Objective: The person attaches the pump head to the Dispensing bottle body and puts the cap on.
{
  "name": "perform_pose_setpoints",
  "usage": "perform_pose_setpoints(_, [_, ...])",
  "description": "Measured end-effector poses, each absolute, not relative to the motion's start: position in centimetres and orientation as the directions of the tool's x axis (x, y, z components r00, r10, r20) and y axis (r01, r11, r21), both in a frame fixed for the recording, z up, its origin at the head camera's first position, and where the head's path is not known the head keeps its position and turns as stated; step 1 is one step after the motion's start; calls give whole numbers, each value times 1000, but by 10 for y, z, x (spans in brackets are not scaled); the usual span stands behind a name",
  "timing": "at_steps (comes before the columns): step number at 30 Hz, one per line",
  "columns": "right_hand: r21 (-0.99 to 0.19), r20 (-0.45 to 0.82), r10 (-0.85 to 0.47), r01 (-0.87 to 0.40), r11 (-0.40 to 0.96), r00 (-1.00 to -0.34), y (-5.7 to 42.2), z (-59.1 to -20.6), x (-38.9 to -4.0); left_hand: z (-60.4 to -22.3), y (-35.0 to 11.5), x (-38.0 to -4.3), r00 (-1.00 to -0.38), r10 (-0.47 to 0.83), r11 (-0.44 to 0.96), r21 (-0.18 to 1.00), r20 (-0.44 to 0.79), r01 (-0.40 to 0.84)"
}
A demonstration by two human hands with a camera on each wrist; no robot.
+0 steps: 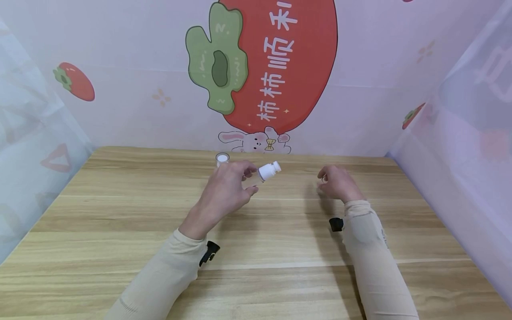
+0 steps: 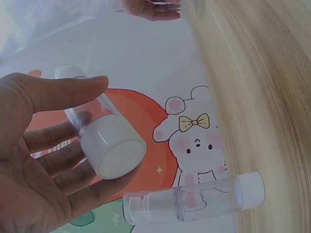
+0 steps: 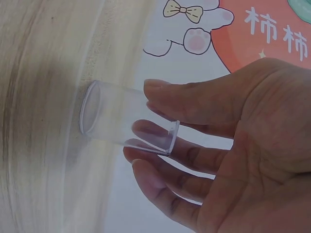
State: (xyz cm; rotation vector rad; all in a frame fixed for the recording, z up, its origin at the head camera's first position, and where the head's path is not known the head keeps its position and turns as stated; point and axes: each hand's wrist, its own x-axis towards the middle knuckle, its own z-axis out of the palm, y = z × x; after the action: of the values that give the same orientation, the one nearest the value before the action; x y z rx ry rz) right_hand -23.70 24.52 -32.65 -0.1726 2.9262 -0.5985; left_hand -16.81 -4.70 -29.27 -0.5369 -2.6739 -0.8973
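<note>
My left hand [image 1: 226, 189] holds a small clear pump bottle [image 2: 95, 109] between thumb and fingers, above the table. In the head view its white pump top [image 1: 269, 170] tilts up to the right, uncovered. The bottle's white base [image 2: 114, 148] faces the left wrist camera. To the right, my right hand [image 1: 340, 182] pinches a clear cylindrical cap [image 3: 109, 111] between thumb and fingers. One end of this cap points down, close over the tabletop in the right wrist view.
A second clear bottle [image 2: 209, 196] with a white base and a clear cap stands upright near the table's back edge, partly behind my left hand in the head view. The wooden table [image 1: 272, 249] meets a printed cloth backdrop [image 1: 132, 111] behind and at both sides.
</note>
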Motion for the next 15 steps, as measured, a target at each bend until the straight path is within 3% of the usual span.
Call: perform_pose_setpoints(15, [-386, -131, -152, -91, 918, -980, 247, -330, -239, -294, -47, -169, -891, 259, 744, 512, 372, 430])
